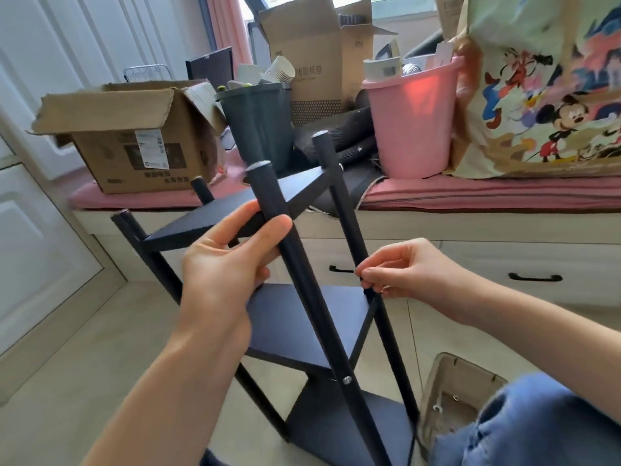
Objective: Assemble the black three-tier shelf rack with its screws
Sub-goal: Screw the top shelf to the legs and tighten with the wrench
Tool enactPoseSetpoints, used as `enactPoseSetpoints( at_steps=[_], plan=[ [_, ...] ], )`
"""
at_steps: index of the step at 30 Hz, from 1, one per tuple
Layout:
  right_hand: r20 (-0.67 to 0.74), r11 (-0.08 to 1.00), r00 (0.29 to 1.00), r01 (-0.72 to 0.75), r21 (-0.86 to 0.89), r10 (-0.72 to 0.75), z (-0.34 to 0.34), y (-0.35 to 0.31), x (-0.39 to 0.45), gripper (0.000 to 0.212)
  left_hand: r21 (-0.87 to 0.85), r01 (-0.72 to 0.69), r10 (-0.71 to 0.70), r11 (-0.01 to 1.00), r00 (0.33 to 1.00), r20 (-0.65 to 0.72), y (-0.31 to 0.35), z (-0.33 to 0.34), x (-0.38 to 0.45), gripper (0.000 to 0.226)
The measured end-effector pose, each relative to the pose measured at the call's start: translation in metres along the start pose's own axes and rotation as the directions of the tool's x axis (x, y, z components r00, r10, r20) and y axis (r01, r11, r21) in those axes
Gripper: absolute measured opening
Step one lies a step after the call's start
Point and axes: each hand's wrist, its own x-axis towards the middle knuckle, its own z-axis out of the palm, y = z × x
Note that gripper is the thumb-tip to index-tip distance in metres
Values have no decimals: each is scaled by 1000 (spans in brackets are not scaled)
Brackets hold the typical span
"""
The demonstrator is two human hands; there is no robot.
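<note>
Steadying the rack (302, 317), the left hand (221, 264) grips the front post (295, 260); right hand (400, 270) fingers (364, 275) pinch at the rear post (353, 230) beside the middle shelf (302, 321) corner, probably seating a screw.

Bare forearms — blue denim trouser leg (524, 428) — no sleeves visible

Your black three-tier shelf rack (304, 317) stands tilted toward twelve o'clock, its three shelves fixed between four posts; a silver screw (345, 380) shows at six o'clock.
</note>
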Motion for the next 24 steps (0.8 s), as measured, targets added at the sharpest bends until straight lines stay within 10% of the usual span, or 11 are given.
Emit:
enactPoseSetpoints(
  at_steps=[14,24],
  plan=[
    [242,968,965,-33,-249,95,73,20,41,10,25,-17,23,1000,960,-278,6,-109,40,60],
    [314,986,949,25,-167,29,140,5,79,5,-25,-14,2,1000,908,-419,-1,-146,56,26]
  ],
)
